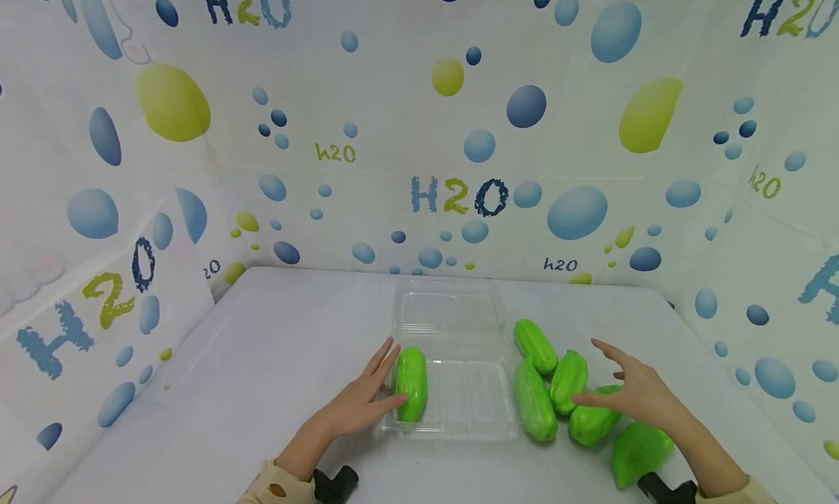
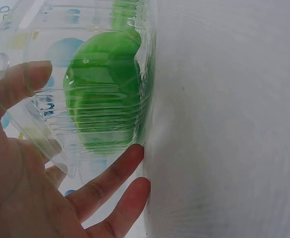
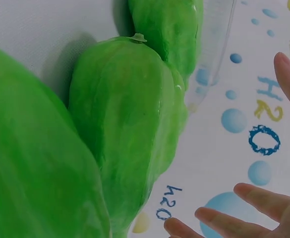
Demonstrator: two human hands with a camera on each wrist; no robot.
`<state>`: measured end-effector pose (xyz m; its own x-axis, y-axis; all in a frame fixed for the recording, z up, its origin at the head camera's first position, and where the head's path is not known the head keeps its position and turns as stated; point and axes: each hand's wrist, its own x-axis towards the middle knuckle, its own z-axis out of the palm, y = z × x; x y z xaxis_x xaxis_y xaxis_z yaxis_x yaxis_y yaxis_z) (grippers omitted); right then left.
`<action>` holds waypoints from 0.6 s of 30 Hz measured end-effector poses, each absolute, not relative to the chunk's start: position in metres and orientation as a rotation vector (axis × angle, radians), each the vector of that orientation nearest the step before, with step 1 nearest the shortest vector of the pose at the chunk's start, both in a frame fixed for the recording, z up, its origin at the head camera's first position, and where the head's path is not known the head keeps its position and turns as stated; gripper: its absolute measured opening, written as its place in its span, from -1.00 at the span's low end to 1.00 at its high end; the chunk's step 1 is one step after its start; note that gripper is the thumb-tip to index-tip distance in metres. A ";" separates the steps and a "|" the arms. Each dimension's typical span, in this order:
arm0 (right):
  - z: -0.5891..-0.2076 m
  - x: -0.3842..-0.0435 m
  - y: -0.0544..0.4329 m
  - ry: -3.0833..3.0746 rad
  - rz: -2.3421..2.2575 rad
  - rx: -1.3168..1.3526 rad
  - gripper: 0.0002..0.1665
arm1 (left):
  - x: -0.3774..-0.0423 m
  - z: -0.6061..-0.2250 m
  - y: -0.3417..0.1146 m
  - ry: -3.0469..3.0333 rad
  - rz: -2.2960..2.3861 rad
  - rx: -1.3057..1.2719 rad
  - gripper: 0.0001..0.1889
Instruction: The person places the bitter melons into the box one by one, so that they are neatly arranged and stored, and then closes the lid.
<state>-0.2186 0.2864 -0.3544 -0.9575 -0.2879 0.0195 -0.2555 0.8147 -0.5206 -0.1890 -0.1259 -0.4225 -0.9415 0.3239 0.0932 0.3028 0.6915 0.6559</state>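
Note:
A clear plastic clamshell box point(image 1: 468, 391) lies with its lid point(image 1: 448, 305) folded back. One smooth green papaya-like fruit point(image 1: 411, 384) stands lengthwise along the box's left side. My left hand point(image 1: 357, 406) is at that side, its thumb reaching over the rim and its extended fingers along the outside wall. In the left wrist view two fingertips point(image 2: 135, 151) rest low beside the box, near the white surface. My right hand point(image 1: 639, 391) hovers with fingers spread over the loose green fruits point(image 1: 593, 420), holding nothing. One ribbed fruit point(image 3: 120, 124) shows its small stem in the right wrist view.
Several green fruits lie clustered right of the box, the closest one point(image 1: 639, 453) under the right forearm. The white table point(image 1: 262, 358) meets a bubble-printed backdrop point(image 1: 393, 125) behind and at the sides. Black wrist mounts point(image 1: 336, 483) sit below the hands.

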 end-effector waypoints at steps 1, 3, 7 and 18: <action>-0.355 -0.218 0.286 2.934 -0.829 -0.433 0.17 | -0.189 -0.422 -0.126 2.862 1.102 0.532 -0.19; -0.356 -0.218 0.287 2.929 -0.818 -0.437 0.17 | -0.189 -0.422 -0.126 2.859 1.102 0.530 -0.19; -0.359 -0.218 0.289 2.926 -0.802 -0.440 0.15 | -0.189 -0.421 -0.125 2.856 1.101 0.528 -0.19; -0.370 -0.216 0.292 2.936 -0.733 -0.404 0.15 | -0.189 -0.422 -0.125 2.857 1.102 0.523 -0.19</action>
<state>-0.2164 0.2922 -0.3701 -0.9610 -0.2756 -0.0218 -0.2330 0.8498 -0.4728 -0.1889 -0.1253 -0.4217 -0.9428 0.3218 0.0871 0.2969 0.6916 0.6584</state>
